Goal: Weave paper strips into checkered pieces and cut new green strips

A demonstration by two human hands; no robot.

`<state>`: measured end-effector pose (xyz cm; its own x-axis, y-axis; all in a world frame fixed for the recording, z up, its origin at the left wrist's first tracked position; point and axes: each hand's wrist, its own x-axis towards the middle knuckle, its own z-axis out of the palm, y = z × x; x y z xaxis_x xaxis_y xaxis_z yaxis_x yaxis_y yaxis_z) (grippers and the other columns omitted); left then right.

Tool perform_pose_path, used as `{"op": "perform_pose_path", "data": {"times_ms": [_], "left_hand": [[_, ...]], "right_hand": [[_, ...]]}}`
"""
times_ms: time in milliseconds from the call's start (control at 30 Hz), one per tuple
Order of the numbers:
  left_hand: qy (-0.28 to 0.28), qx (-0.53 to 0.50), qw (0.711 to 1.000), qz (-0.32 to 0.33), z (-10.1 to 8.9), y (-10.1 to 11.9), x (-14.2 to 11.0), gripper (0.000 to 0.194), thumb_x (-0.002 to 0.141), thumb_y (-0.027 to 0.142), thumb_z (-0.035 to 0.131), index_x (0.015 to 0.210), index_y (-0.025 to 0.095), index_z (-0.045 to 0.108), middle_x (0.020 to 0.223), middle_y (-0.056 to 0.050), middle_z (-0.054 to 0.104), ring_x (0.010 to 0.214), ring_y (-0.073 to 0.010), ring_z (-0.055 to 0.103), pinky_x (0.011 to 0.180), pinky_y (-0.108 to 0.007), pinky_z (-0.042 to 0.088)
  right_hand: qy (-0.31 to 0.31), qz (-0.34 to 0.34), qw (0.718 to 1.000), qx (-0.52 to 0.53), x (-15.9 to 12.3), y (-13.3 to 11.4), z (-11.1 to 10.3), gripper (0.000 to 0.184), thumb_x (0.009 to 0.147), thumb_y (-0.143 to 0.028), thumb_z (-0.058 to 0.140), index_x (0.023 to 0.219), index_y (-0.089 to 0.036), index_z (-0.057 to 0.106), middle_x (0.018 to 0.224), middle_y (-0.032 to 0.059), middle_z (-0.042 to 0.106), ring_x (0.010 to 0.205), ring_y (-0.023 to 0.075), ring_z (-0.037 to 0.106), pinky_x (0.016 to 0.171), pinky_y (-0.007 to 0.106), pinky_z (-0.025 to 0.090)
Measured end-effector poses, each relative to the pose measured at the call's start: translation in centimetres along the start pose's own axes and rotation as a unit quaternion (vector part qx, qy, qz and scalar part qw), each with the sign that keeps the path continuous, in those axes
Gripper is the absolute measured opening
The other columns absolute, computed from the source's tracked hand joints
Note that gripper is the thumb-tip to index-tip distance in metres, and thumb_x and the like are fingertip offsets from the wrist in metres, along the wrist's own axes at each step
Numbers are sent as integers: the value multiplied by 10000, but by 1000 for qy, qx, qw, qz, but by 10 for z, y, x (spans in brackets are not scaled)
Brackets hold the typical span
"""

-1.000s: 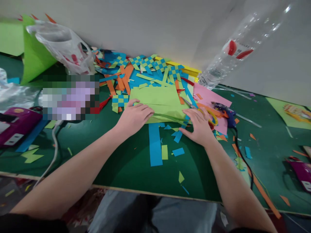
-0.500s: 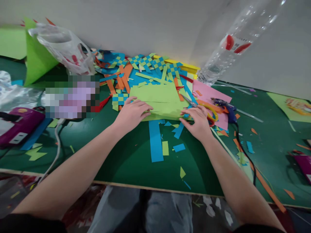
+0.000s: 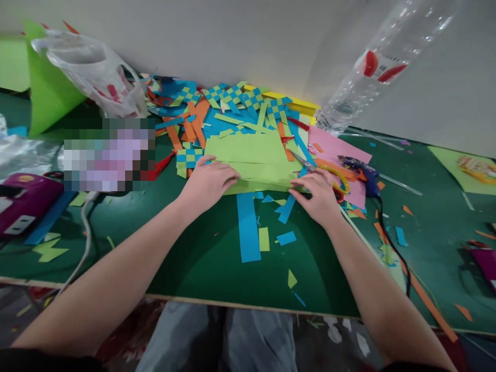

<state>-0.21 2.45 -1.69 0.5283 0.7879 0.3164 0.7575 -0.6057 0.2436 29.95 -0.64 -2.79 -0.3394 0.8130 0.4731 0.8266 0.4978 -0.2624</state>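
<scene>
A light green sheet of paper [image 3: 248, 150] lies in front of me, with a fold or layered edge along its near side. My left hand [image 3: 211, 181] is closed at the near left of the sheet, its thumb and bent fingers on the paper. At the near right corner, my right hand [image 3: 315, 194] pinches the edge between thumb and fingers. Scissors with yellow handles [image 3: 336, 175] lie partly under and behind my right hand, blades pointing at the sheet. A blue paper strip [image 3: 248, 232] sits just in front of the green sheet.
Woven blue-and-green paper pieces [image 3: 232, 95] and orange strips pile up behind. A clear plastic bottle [image 3: 372, 77] stands at the back right, near pink paper [image 3: 337, 142] and a blue corded tool [image 3: 371, 181]. Left are a plastic bag [image 3: 101, 77] and purple case [image 3: 31, 201].
Both hands stay at the near side of the green paper, with only slight finger movement. My view has shifted a little.
</scene>
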Motion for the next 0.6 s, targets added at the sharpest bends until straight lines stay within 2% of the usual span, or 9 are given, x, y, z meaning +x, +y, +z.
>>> {"op": "perform_pose_path", "data": {"times_ms": [200,233,300,367,500,600], "left_hand": [[39,-66,992,-100,5,-21,4,232,935,326,524,994,202,711,864,-54,753,765,-206,672,905,-461,486],[45,-64,990,-118,4,-24,3,241,934,330,520,1012,195,704,882,-62,751,797,-221,674,902,-473,487],[76,-23,987,-137,4,-23,3,270,936,332,517,1116,198,668,1054,-94,725,1021,-292,631,942,-524,455],[88,17,990,-113,2,-15,1,312,936,333,528,1204,203,623,1225,-116,647,1199,-328,526,997,-538,415],[6,40,999,13,2,7,-2,339,925,353,574,1207,175,630,1307,-123,575,1298,-316,430,1080,-518,354],[-21,68,996,50,4,14,-3,341,914,408,589,1144,175,684,1321,-124,563,1312,-325,413,1104,-520,321]], "right_hand": [[74,82,994,26,-1,-4,-3,314,919,-341,521,1219,-250,516,1099,65,727,997,241,668,1031,492,381],[81,83,993,32,-1,-5,-3,333,917,-326,519,1240,-248,496,1106,66,722,970,231,673,1021,483,392],[66,64,995,32,-2,-5,-3,313,917,-297,517,1226,-246,505,1087,62,720,939,220,676,1001,464,411],[24,20,999,12,-2,-6,-2,242,924,-277,511,1161,-243,550,1066,62,722,982,227,667,1018,463,399],[-45,-46,998,-26,-3,-9,0,225,943,-279,504,1144,-223,588,1116,74,721,1107,250,636,1123,517,285],[-71,-63,995,-19,-3,-10,1,246,948,-298,506,1162,-225,602,1151,72,719,1123,251,640,1153,556,222]]}}
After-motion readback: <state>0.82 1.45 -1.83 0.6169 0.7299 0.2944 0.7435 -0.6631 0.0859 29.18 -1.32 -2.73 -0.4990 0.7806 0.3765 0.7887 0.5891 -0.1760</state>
